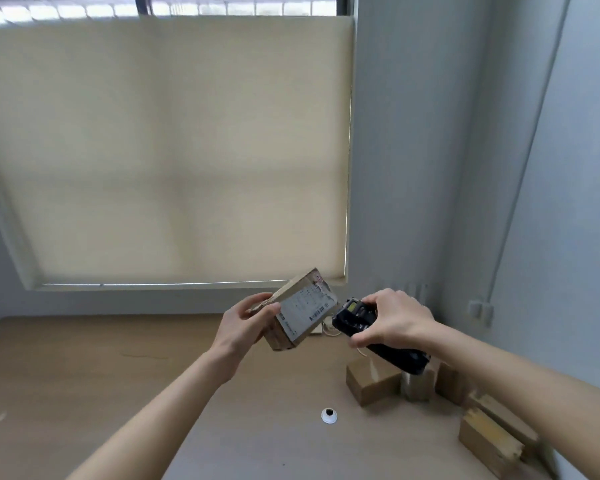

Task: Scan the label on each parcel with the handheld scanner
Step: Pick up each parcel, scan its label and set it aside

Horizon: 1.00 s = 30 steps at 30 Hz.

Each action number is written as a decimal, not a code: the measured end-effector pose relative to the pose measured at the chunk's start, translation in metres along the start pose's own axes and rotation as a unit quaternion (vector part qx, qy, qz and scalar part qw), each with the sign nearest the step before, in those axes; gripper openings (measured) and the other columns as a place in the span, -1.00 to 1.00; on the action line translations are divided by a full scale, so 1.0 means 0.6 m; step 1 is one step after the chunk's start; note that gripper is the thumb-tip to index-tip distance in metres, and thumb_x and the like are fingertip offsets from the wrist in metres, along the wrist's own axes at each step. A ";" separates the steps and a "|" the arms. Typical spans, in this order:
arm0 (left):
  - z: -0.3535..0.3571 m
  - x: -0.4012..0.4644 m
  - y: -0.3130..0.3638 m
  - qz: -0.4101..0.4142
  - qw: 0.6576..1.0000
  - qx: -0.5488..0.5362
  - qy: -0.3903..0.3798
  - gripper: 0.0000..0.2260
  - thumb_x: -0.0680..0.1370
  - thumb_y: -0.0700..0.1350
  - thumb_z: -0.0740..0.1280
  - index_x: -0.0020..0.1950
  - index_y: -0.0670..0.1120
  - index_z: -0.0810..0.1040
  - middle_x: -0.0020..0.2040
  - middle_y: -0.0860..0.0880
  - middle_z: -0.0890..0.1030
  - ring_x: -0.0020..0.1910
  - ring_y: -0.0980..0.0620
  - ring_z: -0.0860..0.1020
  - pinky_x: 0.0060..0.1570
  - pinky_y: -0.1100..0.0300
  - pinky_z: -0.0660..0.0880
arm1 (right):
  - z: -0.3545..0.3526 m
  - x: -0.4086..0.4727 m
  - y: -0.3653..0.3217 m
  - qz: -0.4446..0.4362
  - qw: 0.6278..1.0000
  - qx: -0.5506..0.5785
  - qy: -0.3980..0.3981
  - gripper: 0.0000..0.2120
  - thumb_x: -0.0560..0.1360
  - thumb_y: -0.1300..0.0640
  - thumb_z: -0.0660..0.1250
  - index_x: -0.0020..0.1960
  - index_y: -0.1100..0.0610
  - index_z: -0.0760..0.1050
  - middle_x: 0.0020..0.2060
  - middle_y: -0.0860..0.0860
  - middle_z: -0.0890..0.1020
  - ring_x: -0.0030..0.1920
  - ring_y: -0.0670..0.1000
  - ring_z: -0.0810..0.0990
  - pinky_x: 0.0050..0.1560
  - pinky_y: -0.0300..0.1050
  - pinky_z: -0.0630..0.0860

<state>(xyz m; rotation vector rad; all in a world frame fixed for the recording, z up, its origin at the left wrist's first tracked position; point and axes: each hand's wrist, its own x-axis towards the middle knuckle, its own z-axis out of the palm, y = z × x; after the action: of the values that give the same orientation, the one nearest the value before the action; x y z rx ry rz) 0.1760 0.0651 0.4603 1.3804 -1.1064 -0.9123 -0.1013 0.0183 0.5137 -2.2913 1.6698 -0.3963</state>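
My left hand grips a small cardboard parcel lifted above the table and tilted, its white label with a barcode facing right. My right hand holds the black handheld scanner, whose head is close to the label's right edge and points at it. The scanner's small screen faces up. Its handle runs down to the right, under my palm.
Several more cardboard parcels lie on the brown table at the right: one below the scanner, others near the right edge. A white cable grommet sits in the tabletop. A blind-covered window stands behind.
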 end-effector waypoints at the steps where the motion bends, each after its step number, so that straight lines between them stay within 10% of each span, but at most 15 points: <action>1: -0.008 -0.004 0.006 0.001 1.000 0.006 0.012 -0.58 0.27 0.20 0.53 0.11 0.19 0.68 -0.03 0.03 0.74 0.00 0.11 0.69 0.08 0.09 0.63 | -0.006 -0.005 -0.007 0.001 1.000 -0.021 0.001 -0.46 0.16 -0.28 0.57 0.09 -0.12 0.67 -0.15 -0.14 0.71 -0.10 -0.06 0.68 -0.11 -0.14 0.62; 30: -0.028 -0.062 0.041 0.049 0.994 0.025 0.099 -0.59 0.27 0.29 0.51 0.09 0.30 0.65 0.01 0.04 0.72 0.08 0.04 0.66 0.19 -0.06 0.59 | -0.036 -0.052 -0.037 0.010 0.993 -0.117 0.006 -0.43 0.11 -0.28 0.61 0.04 -0.06 0.68 -0.15 -0.07 0.69 -0.08 0.04 0.63 -0.22 -0.16 0.39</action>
<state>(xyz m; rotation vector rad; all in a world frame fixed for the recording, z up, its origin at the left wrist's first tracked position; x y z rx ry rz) 0.1792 0.1064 0.4843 1.4116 -1.0411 -0.6659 -0.0992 0.0531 0.5400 -2.4364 1.8298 -0.2218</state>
